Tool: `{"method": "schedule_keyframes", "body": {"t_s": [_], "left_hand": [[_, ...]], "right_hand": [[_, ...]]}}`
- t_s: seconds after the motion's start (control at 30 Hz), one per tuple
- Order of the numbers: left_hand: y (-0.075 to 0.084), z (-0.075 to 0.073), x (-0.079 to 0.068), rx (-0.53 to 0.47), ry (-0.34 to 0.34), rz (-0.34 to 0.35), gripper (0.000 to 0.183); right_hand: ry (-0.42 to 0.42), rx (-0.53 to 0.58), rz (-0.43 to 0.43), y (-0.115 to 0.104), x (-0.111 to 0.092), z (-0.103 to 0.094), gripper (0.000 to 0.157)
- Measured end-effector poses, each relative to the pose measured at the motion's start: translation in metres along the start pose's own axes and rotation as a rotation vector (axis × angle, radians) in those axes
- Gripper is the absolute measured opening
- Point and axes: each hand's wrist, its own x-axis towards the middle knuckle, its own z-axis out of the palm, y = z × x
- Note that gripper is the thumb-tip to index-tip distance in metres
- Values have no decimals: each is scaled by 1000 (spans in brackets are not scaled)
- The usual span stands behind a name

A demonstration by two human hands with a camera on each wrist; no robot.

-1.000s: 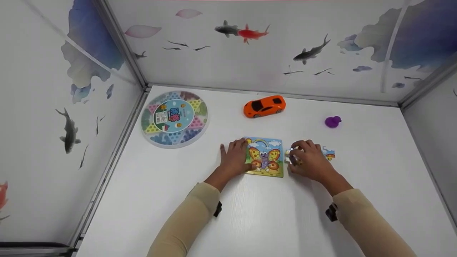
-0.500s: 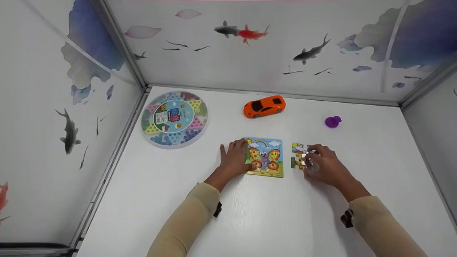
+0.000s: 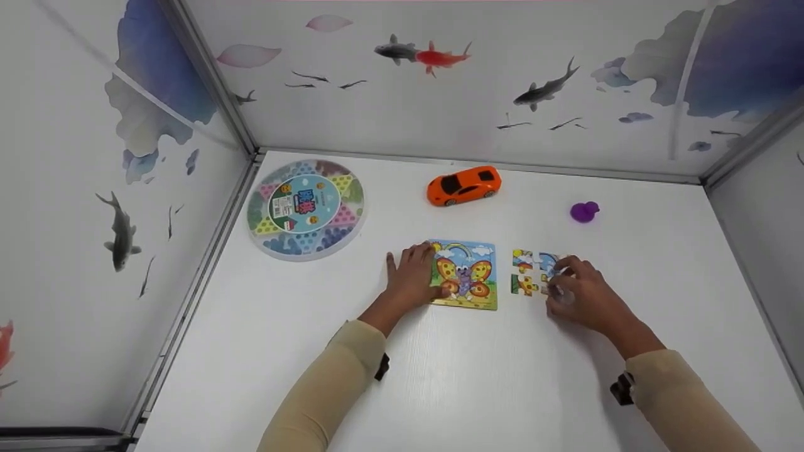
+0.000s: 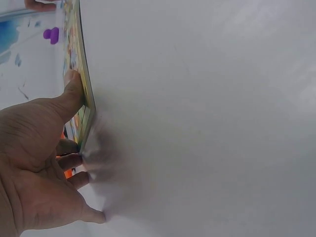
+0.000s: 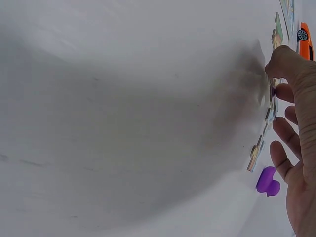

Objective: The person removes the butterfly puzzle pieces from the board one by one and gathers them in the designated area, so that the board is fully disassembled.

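Note:
A picture puzzle board point(image 3: 463, 273) with a butterfly under a rainbow lies on the white table. My left hand point(image 3: 411, 276) rests on its left side, thumb over the picture and fingers spread along the left edge; the left wrist view shows the thumb on the board's face point(image 4: 73, 54). To the right, several loose jigsaw pieces point(image 3: 524, 284) form a partly separated group. My right hand point(image 3: 584, 295) is over this group's right side, thumb and index finger pinching a jigsaw piece point(image 5: 273, 83) low by the table. The fingers hide much of that piece.
A round Chinese checkers board point(image 3: 306, 204) lies at the back left. An orange toy car point(image 3: 463, 186) stands behind the puzzle, and a purple toy duck point(image 3: 584, 212) is at the back right. Printed wall panels border the table.
My right hand has moved right, away from the butterfly board, uncovering jigsaw pieces on the table; the piece in its fingers is set at the group's right. My left hand stays put.

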Motion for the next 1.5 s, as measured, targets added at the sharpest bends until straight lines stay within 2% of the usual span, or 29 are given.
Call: {"method": "schedule_keyframes", "body": {"t_s": [0.5, 1.5], "left_hand": [[-1, 0, -3, 4, 12, 27, 99], [-1, -1, -2, 4, -6, 13, 100]], "right_hand": [[-47, -33, 17, -3, -1, -2, 24], [-27, -18, -8, -2, 0, -1, 19]]}}
